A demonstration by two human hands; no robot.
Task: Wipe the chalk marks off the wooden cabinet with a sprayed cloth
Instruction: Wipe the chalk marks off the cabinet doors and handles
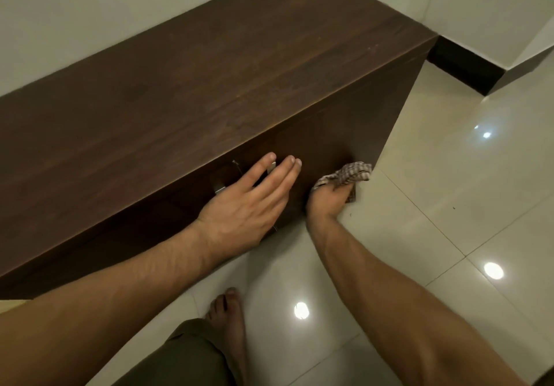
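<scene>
**Cloth on cabinet front, right corner**

Head view, looking down. Low dark wooden cabinet (195,86) runs along a pale wall (90,11). Its top is bare wood grain, and its front face drops away steeply towards me.

Left hand (245,202): flat, fingers straight and lying close together, spread against the upper part of the cabinet front. It holds nothing. The fingers lie across a small metal handle (220,189), and a second glint of metal shows between the index and middle fingers.

Right hand (328,202): fingers curled tight round a checked cloth (347,172), brown and white. The cloth is bunched and pushed against the cabinet front, just beside the right-hand corner edge and lower than the left hand. Part of the cloth sticks out past the knuckles towards the floor side.

A thin pale line sits on the front just above the left index finger. I cannot tell from here whether it is chalk.

Glossy cream floor tiles (449,190) show round lamp reflections (301,310). A dark skirting (461,65) runs along the wall past the cabinet end. A bare foot (229,316) and an olive trouser leg (186,355) are at the bottom of view, between the two forearms.
</scene>
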